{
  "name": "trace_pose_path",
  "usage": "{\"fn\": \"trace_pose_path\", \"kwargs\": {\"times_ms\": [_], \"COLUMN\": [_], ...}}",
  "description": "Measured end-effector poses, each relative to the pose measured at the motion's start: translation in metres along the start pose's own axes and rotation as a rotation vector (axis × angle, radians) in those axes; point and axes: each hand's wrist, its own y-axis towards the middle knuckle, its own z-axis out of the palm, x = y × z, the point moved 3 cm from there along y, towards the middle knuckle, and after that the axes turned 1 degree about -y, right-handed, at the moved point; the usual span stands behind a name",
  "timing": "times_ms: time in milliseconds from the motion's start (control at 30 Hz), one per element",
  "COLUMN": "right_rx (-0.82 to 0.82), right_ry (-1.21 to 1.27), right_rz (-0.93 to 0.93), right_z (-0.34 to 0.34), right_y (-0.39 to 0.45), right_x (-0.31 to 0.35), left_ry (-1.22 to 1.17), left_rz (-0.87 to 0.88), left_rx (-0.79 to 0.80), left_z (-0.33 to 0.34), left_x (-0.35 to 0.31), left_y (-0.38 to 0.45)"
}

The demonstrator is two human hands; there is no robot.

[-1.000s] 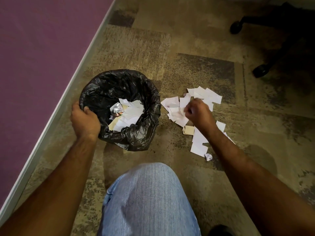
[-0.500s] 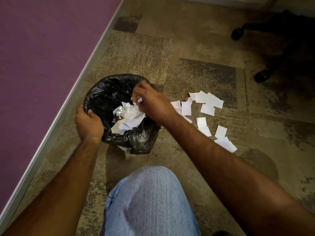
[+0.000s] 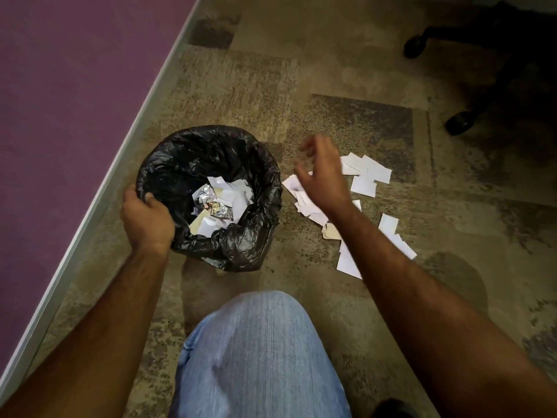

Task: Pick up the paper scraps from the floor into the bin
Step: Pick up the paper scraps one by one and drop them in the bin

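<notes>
The left hand (image 3: pixel 147 220) grips the bin (image 3: pixel 265 188) rim. The right hand (image 3: pixel 324 173) hovers empty, fingers loose, over the scraps (image 3: pixel 366 184) on the floor just right of the bin. Step in hand: reaching for another batch; next, a gathering pinch.

Both forearms are bare, no sleeves, watch or rings visible. A bent knee in light blue faded denim trousers (image 3: pixel 259 354) fills the lower centre. A dark shape at the bottom edge, possibly a shoe (image 3: pixel 391 408).

Office: carpet tiles (image 3: pixel 346 86), swivel-chair castors (image 3: pixel 459 123).
</notes>
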Motion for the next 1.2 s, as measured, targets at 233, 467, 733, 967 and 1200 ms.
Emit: {"fn": "trace_pose_path", "kwargs": {"times_ms": [233,467,733,967,1200], "right_rx": [0.186,0.467,0.598,0.715,0.699], "right_ry": [-0.122,-0.322,-0.389,-0.653,-0.610], "right_rz": [0.651,0.806,0.673,0.400,0.209], "right_z": [-0.009,0.009,0.042,0.073,0.061], "right_y": [-0.041,-0.088,-0.095,-0.116,-0.121], "right_x": [-0.157,-0.221,-0.191,-0.153,-0.147], "left_ry": [0.001,0.014,0.003,0.010,0.006], "left_rz": [-0.013,-0.009,0.014,0.023,0.035], "left_rx": [0.004,-0.005,-0.018,-0.036,-0.035], "left_z": [0.001,0.001,0.002,0.001,0.002], "left_x": [0.000,0.002,0.003,0.001,0.004], "left_y": [0.000,0.001,0.003,0.001,0.004]}}
